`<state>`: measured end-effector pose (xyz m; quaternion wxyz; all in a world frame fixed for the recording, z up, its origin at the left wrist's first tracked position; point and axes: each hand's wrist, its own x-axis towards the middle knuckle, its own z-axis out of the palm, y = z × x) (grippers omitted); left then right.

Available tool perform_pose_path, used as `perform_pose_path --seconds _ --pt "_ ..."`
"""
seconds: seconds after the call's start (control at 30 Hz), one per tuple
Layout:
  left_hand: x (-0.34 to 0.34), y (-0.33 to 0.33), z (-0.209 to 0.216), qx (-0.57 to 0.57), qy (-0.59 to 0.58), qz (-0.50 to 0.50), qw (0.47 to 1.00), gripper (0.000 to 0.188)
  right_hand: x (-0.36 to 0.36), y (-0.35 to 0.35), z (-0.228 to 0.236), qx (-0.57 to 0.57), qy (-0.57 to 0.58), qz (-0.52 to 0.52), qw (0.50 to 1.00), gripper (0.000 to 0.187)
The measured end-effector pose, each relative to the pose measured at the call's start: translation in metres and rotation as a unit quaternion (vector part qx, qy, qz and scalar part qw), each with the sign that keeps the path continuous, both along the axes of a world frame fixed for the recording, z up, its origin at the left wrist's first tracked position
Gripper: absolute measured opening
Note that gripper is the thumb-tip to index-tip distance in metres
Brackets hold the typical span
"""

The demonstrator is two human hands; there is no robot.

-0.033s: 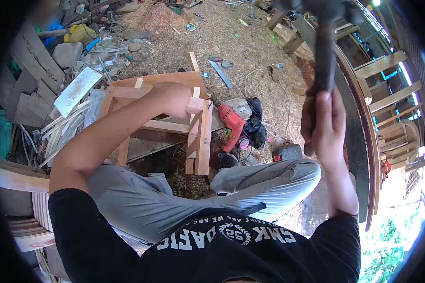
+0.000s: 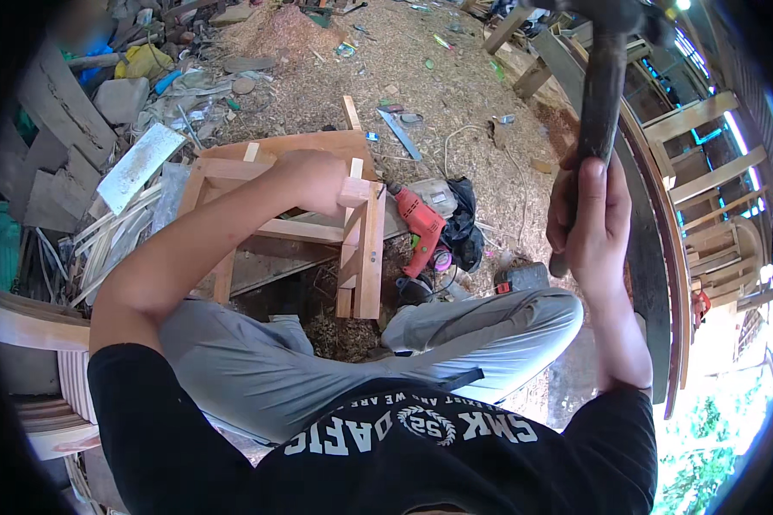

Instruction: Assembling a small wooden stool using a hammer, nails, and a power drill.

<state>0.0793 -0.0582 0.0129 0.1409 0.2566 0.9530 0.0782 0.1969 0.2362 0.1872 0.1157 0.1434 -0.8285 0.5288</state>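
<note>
In my right hand (image 2: 594, 210) is a hammer (image 2: 604, 99), held raised at the upper right with its dark handle upright. The hammer's head is at the top edge, partly blurred. My left hand (image 2: 313, 178) is closed on a short wooden piece (image 2: 354, 190) at the top of a light wooden frame (image 2: 371, 257). Its fingers are mostly hidden behind the back of the hand. The frame has uprights and cross rails and stands before my bent legs, over a broad wooden board (image 2: 331, 144).
A red power drill (image 2: 419, 223) lies just right of the frame, by a black plastic bag (image 2: 464, 227). Beyond are a saw blade (image 2: 400, 135) and wood shavings on the ground. Scrap sticks and a white board (image 2: 142, 166) are at left; a long dark plank (image 2: 648, 283) edges the right.
The hammer has shifted slightly to the right and looks sharper, its head a little clearer. My left hand and the frame have not visibly moved.
</note>
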Motion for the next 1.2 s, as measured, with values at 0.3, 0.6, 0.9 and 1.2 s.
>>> perform_pose_path --seconds 0.3,0.6,0.9,1.2 --pt "-0.008 0.015 0.0 -0.013 0.008 -0.019 1.0 0.038 0.008 0.037 -0.099 0.179 -0.273 -0.014 0.945 0.028" --pt "-0.01 -0.001 -0.004 -0.018 -0.006 -0.021 1.0 0.041 0.005 0.001 -0.022 -0.008 0.016 -0.066 0.998 0.017" --pt "-0.009 0.011 -0.003 -0.021 0.006 -0.034 0.999 0.037 0.033 0.006 -0.092 0.286 -0.167 0.036 0.943 0.024" --pt "-0.014 0.01 -0.005 -0.021 0.016 -0.03 0.999 0.04 0.03 0.003 -0.063 0.047 -0.03 -0.075 0.996 0.014"
